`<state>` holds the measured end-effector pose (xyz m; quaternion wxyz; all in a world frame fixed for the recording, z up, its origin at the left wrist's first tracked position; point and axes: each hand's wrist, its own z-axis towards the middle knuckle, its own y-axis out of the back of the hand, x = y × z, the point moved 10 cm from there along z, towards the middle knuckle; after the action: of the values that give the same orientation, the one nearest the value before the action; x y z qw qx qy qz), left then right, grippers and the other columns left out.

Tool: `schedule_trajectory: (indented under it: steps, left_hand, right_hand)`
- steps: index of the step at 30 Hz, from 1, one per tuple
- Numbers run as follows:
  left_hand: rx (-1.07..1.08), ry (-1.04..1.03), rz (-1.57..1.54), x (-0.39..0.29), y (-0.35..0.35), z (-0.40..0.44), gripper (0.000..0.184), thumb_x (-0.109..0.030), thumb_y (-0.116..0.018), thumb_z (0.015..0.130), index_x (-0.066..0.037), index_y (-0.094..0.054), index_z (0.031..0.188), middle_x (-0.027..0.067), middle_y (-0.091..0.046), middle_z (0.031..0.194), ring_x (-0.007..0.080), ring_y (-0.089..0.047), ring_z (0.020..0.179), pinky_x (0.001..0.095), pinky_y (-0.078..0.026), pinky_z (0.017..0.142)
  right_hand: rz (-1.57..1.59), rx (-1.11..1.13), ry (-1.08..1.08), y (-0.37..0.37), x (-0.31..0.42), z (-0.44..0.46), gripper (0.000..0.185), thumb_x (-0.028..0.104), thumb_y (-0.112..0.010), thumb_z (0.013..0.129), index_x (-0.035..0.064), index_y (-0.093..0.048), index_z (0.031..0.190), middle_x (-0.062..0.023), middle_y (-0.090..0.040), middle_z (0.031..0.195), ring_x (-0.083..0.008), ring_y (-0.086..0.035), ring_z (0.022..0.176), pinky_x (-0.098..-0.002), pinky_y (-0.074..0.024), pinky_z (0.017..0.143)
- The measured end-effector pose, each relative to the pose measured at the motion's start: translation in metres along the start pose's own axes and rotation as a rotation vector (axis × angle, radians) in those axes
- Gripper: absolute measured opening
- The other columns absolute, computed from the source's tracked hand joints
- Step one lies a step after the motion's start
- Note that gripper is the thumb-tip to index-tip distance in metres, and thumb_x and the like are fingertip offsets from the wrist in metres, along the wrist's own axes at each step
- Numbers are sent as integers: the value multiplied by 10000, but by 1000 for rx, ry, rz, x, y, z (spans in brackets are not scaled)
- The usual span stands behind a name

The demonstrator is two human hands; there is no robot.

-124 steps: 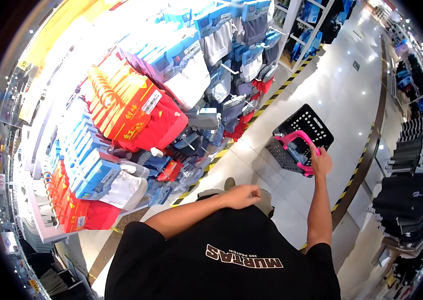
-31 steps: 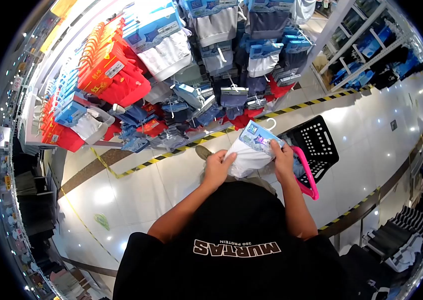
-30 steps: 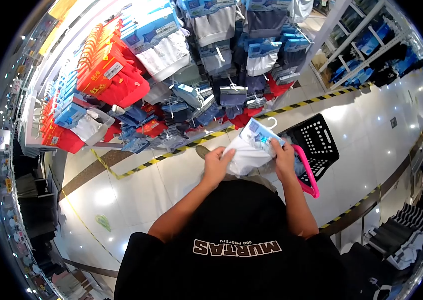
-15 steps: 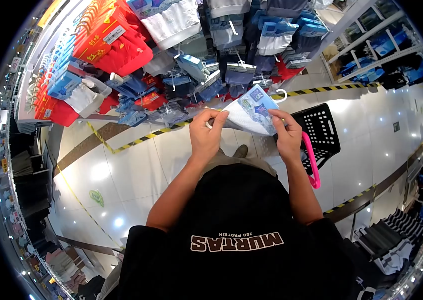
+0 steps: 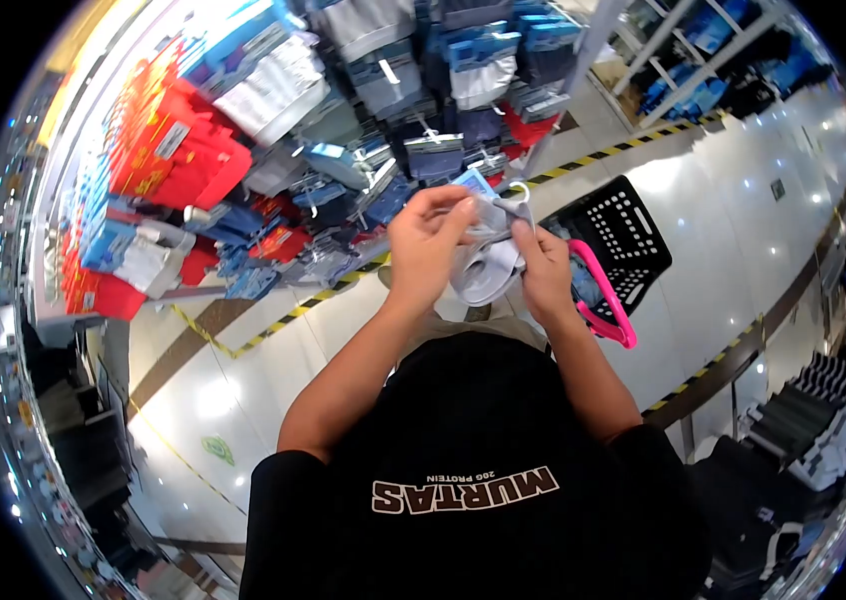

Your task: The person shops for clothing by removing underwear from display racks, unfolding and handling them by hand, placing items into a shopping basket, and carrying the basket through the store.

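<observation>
Both of my hands hold a small light-grey garment (image 5: 486,274) with a blue card (image 5: 474,181) and a white plastic hook at its top. Its exact kind I cannot make out; the fabric hangs folded and partly loose. My left hand (image 5: 427,238) pinches it from the left, thumb and fingers pressed together. On the opposite side my right hand (image 5: 547,270) grips the edge near the hook. Just beyond the right hand is a black shopping basket (image 5: 633,235) with a pink handle (image 5: 598,285).
Ahead stands a rack with several hanging packs, among them red garments (image 5: 178,140) and white ones (image 5: 278,90). Yellow-black tape (image 5: 633,150) runs along the tiled floor. More clothing (image 5: 793,440) lies on shelves at the lower right.
The garment has been turned over from its printed card front to its grey fabric, now hanging lower. My hands have moved closer together. The view has shifted, with the rack appearing further left.
</observation>
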<state>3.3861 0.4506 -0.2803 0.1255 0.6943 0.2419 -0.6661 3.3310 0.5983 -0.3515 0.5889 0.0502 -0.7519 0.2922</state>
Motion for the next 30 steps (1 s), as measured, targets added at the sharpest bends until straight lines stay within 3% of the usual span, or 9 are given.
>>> schedule_trajectory:
  steps: [2,5,9,13,17,22,25,28,30]
  left_hand:
    - [51,-52,169,6,3,-2,277,-156,-735,904,3,-644,1111,80,-675,1016,118,-638,850,247,-509,740]
    - [206,-258,521,-10,-19,-20,357,-164,-789,834,-22,-655,1133,50,-675,1022,128,-606,893,282,-480,791]
    - [231,-223,635,7,-17,-25,333,-132,-757,848,-12,-649,1139,39,-665,1002,112,-586,882,269,-465,804]
    - [101,29,341,29,14,-25,212,-16,-651,908,2,-639,1119,33,-653,991,69,-567,889,231,-455,818]
    - [-2,0,126,36,28,-30,206,-19,-628,914,7,-613,1117,17,-629,975,57,-554,819,222,-456,757]
    - [-129,52,78,37,48,-43,171,-36,-549,944,-1,-587,1107,27,-615,1006,69,-555,860,235,-453,781]
    - [-309,115,-345,48,62,-43,199,-57,-488,952,-24,-553,1137,50,-615,1047,101,-576,893,261,-462,795]
    - [-303,154,-348,72,68,-45,274,-64,-456,925,-52,-506,1194,78,-590,1102,170,-571,996,350,-446,908]
    - [-338,109,-218,74,71,-47,254,-5,-490,900,-21,-510,1153,65,-609,1064,159,-585,972,312,-470,855]
  right_hand:
    - [342,-89,-131,9,-14,-4,317,259,-524,1046,-22,-650,1123,-53,-675,970,-123,-642,882,-275,-505,811]
    - [387,-175,-126,31,-29,-4,352,284,-487,1059,-25,-650,1096,-78,-689,1015,-146,-659,900,-298,-517,821]
    - [429,-260,-36,38,-21,-1,328,262,-527,1044,-33,-668,1071,-75,-690,1016,-132,-645,895,-285,-502,814]
    - [429,-233,-1,29,-9,4,325,241,-537,1045,-52,-679,1045,-62,-693,1002,-112,-627,902,-271,-490,809]
    - [282,-130,31,19,-16,10,351,257,-479,1068,-43,-644,1145,-98,-681,1136,-148,-646,1002,-304,-510,873]
    - [166,-120,17,30,-27,16,249,197,-609,1008,-23,-717,964,-28,-684,992,-67,-579,872,-227,-450,818]
    - [61,-127,57,23,-12,14,145,99,-664,950,-39,-705,934,-39,-684,1001,-81,-579,901,-238,-451,823]
    - [-5,-175,142,25,1,14,95,22,-683,896,-65,-685,934,-58,-681,1028,-102,-584,927,-253,-462,825]
    - [-87,-200,229,30,8,14,105,5,-694,868,-65,-681,946,-70,-678,1048,-118,-592,935,-262,-470,823]
